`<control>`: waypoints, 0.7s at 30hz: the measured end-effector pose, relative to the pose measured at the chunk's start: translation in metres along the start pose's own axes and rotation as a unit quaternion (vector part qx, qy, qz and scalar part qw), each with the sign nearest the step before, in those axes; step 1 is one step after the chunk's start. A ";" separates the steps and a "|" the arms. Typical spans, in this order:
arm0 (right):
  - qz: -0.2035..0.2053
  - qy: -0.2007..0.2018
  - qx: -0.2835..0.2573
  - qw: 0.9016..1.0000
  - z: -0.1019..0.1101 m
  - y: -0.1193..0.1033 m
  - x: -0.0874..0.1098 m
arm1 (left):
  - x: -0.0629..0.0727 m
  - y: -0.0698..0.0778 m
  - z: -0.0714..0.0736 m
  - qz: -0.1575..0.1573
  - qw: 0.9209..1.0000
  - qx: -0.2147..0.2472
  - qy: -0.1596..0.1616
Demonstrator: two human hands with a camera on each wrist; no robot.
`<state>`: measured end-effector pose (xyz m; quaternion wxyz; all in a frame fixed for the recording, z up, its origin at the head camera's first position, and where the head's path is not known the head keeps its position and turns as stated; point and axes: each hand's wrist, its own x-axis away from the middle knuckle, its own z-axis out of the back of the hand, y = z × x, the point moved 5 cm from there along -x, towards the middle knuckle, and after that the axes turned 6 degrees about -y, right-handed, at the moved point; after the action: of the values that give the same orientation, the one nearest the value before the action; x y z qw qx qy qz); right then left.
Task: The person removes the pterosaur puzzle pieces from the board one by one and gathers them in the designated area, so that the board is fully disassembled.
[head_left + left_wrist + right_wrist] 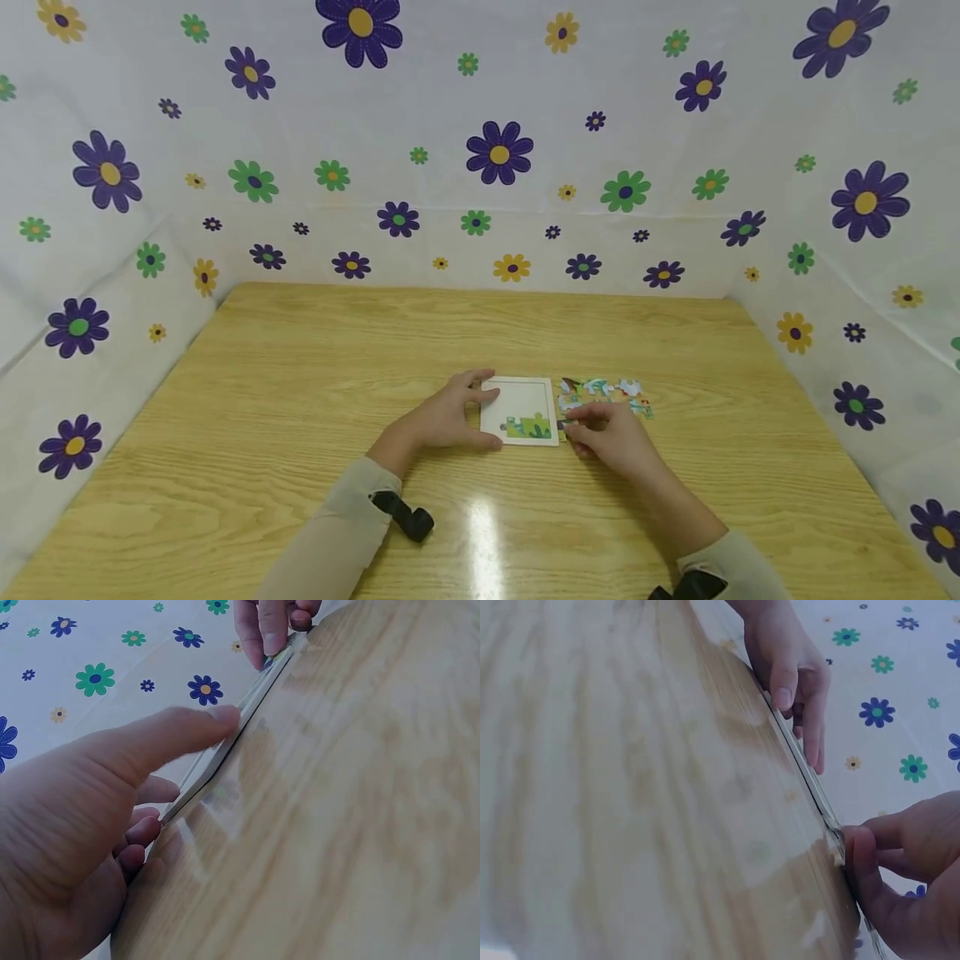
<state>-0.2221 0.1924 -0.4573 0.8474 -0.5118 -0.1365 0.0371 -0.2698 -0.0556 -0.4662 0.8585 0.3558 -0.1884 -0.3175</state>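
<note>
A square white puzzle tray (517, 397) lies flat on the table, with several joined green pieces (531, 427) in its lower right part. My left hand (448, 412) holds the tray at its left side, thumb at the near corner and fingers at the far corner. In the left wrist view the thumb (187, 731) lies along the tray's near edge. Just right of the tray, my right hand (611, 437) pinches a small puzzle piece (564, 424) between thumb and forefinger. Its picture is mostly hidden by the fingers.
Colourful loose puzzle pieces (600, 388) lie right of the tray, partly behind my right hand. The wood-grain table (337, 350) ends at a flowered cloth (435, 183) at the back and both sides. A black wrist strap (405, 515) sits on the left sleeve.
</note>
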 end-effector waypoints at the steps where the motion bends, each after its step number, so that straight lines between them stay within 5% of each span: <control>1: 0.001 0.006 0.015 1.000 0.000 -0.002 0.001 | 0.000 0.000 0.000 0.000 1.000 0.000 0.001; 6: -0.002 0.018 0.046 0.999 -0.001 -0.004 0.001 | 0.001 -0.002 0.002 -0.004 1.000 0.002 0.008; 15: -0.015 0.000 0.011 1.000 0.002 0.000 -0.001 | -0.001 -0.006 0.000 -0.013 1.000 0.007 0.013; 21: 0.018 -0.014 0.001 1.000 -0.009 -0.015 -0.007 | -0.001 -0.004 -0.001 -0.008 1.000 0.005 0.013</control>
<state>-0.2274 0.1764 -0.4490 0.8453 -0.5125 -0.1387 0.0597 -0.2719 -0.0566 -0.4699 0.8563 0.3658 -0.1763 -0.3192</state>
